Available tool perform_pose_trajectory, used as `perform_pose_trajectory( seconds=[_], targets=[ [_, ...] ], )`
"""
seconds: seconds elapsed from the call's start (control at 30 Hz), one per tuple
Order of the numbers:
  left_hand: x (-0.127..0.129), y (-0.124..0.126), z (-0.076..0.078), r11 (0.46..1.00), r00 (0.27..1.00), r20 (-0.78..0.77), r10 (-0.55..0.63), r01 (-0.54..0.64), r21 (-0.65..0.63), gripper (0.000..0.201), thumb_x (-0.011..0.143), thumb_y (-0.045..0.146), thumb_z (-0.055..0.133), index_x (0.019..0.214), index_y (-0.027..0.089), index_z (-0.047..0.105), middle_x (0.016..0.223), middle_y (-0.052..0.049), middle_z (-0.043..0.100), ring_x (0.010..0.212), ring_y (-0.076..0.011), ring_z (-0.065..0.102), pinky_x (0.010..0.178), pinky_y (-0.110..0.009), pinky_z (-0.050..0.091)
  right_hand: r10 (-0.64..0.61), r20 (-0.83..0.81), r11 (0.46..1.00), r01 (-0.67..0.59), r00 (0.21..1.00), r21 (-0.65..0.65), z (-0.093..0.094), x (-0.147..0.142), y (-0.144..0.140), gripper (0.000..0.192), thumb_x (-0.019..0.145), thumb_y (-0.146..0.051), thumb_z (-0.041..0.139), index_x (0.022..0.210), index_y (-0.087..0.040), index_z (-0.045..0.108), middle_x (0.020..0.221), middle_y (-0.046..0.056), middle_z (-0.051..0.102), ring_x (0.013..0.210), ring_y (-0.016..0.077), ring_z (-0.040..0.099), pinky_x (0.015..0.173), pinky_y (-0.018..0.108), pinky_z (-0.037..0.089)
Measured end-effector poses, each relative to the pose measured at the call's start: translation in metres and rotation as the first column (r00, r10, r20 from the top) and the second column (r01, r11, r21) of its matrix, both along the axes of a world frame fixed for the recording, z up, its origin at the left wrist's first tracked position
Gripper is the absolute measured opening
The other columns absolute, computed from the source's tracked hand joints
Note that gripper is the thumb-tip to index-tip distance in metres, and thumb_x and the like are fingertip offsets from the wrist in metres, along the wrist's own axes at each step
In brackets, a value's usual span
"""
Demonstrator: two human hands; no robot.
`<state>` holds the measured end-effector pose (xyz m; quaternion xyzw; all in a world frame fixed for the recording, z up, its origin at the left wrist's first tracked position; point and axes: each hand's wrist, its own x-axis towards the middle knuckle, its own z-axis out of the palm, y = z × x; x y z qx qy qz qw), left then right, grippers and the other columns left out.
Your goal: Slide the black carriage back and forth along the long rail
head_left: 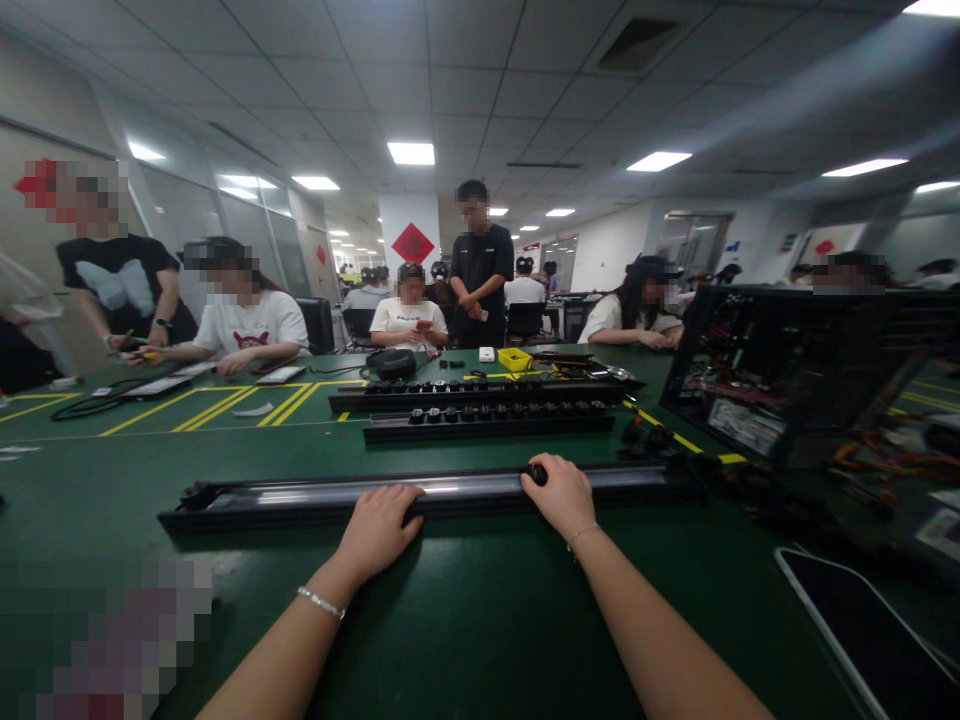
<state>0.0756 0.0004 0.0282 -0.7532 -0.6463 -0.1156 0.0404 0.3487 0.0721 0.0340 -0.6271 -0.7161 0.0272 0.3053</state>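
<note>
A long black rail (300, 497) with a shiny grooved top lies across the green table (465, 620) in front of me. My left hand (380, 528) rests on the rail's front edge near its middle, fingers curled over it. My right hand (562, 492) sits on the rail further right, fingertips pinching a small black knob (537, 473) on the rail's top. Behind it lie two more black rails (487, 420) (480, 394), each carrying a row of several black knobs.
An open black computer case (795, 370) with wiring stands at the right. A phone (862, 620) lies at the near right. A yellow box (514, 359) and cables sit further back. Several people sit or stand around the far side of the table.
</note>
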Motion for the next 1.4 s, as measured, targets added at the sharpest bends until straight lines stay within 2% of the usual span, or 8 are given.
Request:
perform_pose_trajectory(
  seconds=[0.2, 0.83, 1.07, 1.2, 1.4],
  targets=[
    [0.0013, -0.0003, 0.0020, 1.000, 1.000, 0.008, 0.007, -0.007, -0.014, 0.036, 0.081, 0.036, 0.045, 0.115, 0.027, 0.052, 0.114, -0.003, 0.060, 0.107, -0.0203, 0.050, 0.091, -0.035, 0.032, -0.060, 0.028, 0.998, 0.059, 0.998, 0.024, -0.0015, -0.0038, 0.0009, 0.019, 0.076, -0.039, 0.053, 0.086, -0.025, 0.061, 0.089, 0.002, 0.062, 0.087, 0.0189, 0.052, 0.076, 0.031, 0.033],
    [-0.0002, 0.0005, 0.0004, 1.000, 1.000, 0.008, -0.004, 0.004, -0.008, 0.036, 0.082, 0.036, 0.044, 0.116, 0.027, 0.051, 0.113, -0.003, 0.060, 0.106, -0.0198, 0.050, 0.091, -0.035, 0.032, -0.070, 0.036, 0.998, 0.070, 0.997, 0.003, -0.0016, -0.0011, 0.0039, 0.014, 0.075, -0.033, 0.052, 0.083, -0.023, 0.058, 0.085, 0.002, 0.061, 0.083, 0.0191, 0.052, 0.072, 0.031, 0.033],
    [-0.0016, 0.0009, -0.0025, 1.000, 1.000, 0.009, -0.011, 0.011, 0.021, 0.036, 0.082, 0.036, 0.044, 0.116, 0.027, 0.051, 0.114, -0.002, 0.061, 0.107, -0.0199, 0.050, 0.091, -0.035, 0.032, -0.102, 0.021, 0.995, 0.102, 0.995, 0.012, -0.0037, 0.0001, 0.0029, 0.025, 0.074, -0.037, 0.052, 0.095, -0.023, 0.057, 0.093, 0.004, 0.062, 0.093, 0.0213, 0.053, 0.082, 0.034, 0.034],
    [-0.0019, 0.0007, -0.0021, 0.999, 1.000, 0.010, -0.020, 0.020, 0.025, 0.035, 0.082, 0.036, 0.045, 0.115, 0.027, 0.051, 0.112, -0.002, 0.061, 0.105, -0.0201, 0.051, 0.090, -0.035, 0.033, -0.104, 0.005, 0.995, 0.104, 0.995, -0.006, -0.0041, 0.0017, 0.0042, 0.032, 0.075, -0.035, 0.050, 0.104, -0.022, 0.054, 0.098, 0.005, 0.063, 0.095, 0.0225, 0.053, 0.082, 0.034, 0.034],
    [-0.0026, 0.0015, -0.0024, 0.999, 1.000, 0.005, -0.022, 0.022, 0.025, 0.035, 0.082, 0.037, 0.044, 0.115, 0.028, 0.051, 0.112, -0.002, 0.061, 0.105, -0.0201, 0.051, 0.089, -0.035, 0.032, -0.133, 0.025, 0.991, 0.133, 0.991, -0.001, -0.0037, 0.0039, 0.0041, 0.031, 0.074, -0.036, 0.050, 0.101, -0.021, 0.056, 0.098, 0.007, 0.063, 0.096, 0.0226, 0.053, 0.085, 0.035, 0.033]
  ],
)
